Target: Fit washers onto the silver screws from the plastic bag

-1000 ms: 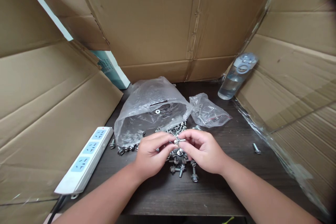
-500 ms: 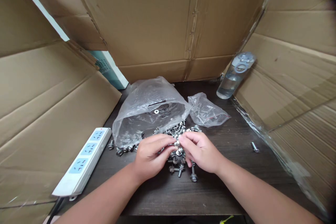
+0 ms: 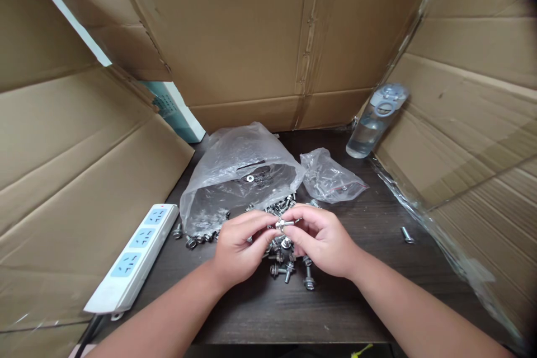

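Over a heap of loose bolts (image 3: 289, 268), both hands meet at one silver bolt (image 3: 287, 224), its shank pointing right. My left hand (image 3: 243, 246) pinches the head end between thumb and forefinger. My right hand (image 3: 325, 240) has thumb and forefinger closed around the same bolt near its flange or washer; fingertips hide which. Behind the hands, a large clear plastic bag (image 3: 247, 148) lies with its mouth facing me, a washer (image 3: 250, 178) showing in it. Bolts spill from its mouth.
A smaller plastic bag (image 3: 331, 179) with small metal parts lies right of the big one. A power strip (image 3: 132, 260) runs along the left, a water bottle (image 3: 373, 123) leans at the back right, and a lone bolt (image 3: 406, 235) lies below it. Cardboard walls (image 3: 243, 28) surround the dark table (image 3: 335, 313).
My right hand's fingers have shifted and now grip above and below the bolt, so its shank shows pointing right. My left hand has barely moved.
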Demonstrator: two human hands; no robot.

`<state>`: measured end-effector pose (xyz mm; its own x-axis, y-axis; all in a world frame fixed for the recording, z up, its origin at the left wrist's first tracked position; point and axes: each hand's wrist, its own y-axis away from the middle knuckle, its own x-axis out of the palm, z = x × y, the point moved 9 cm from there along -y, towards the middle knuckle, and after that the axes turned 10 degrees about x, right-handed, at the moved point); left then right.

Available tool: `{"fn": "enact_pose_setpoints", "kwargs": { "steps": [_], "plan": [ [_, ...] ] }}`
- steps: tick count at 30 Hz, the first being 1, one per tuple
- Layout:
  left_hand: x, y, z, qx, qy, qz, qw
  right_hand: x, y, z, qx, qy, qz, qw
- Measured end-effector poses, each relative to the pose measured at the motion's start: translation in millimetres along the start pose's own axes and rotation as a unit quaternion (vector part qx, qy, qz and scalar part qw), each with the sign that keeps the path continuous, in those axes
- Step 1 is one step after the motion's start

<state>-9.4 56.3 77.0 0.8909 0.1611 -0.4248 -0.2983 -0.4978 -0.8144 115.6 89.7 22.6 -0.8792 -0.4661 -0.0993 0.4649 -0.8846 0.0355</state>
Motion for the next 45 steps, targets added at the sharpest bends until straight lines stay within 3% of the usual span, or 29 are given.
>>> {"fn": "enact_pose_setpoints", "kwargs": {
  "steps": [8, 21, 32, 45],
  "plan": [
    [2.1, -1, -3, 0.009, 0.008, 0.011, 1.000, -1, 2, 4, -0.036, 0.088, -0.007, 0.995],
    [5.3, -1, -8, 0.031, 0.001, 0.029, 0.999, 6, -2, -5, 0.057, 0.031, 0.030, 0.997],
    [1.1, 1, 2, -0.012, 0.006, 0.000, 1.000, -2, 3, 10, -0.043, 0.075, -0.005, 0.996],
    [3.6, 2, -5, 0.026, 0.014, 0.013, 0.999, 4, 2, 7, -0.024, 0.085, 0.003, 0.996]
  ]
}}
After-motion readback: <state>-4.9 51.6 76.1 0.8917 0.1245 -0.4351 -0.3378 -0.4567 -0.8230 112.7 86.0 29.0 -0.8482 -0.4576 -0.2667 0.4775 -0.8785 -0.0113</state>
